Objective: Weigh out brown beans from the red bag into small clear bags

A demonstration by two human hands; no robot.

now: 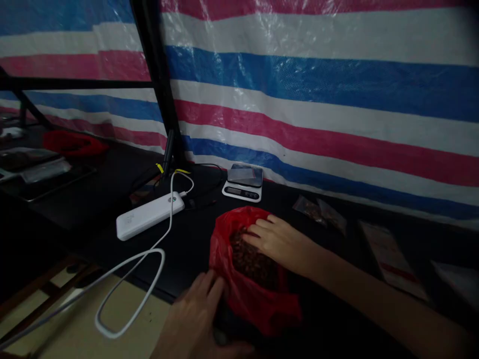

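Observation:
A red plastic bag [247, 299] lies open on the dark table, filled with small dark reddish-brown pieces [250, 262]. My right hand [279, 242] reaches into the bag's mouth, fingers curled down onto the pieces. My left hand [196, 319] rests against the bag's near left side at the table's front edge, fingers laid flat along the plastic. What the right fingertips hold is hidden.
A small digital scale [243, 183] stands behind the bag by the striped tarp wall. A white power bank [149, 215] with a looping white cable [130, 284] lies to the left. Small clear packets [318, 212] and papers [389, 254] lie to the right. Another red bag [73, 143] sits far left.

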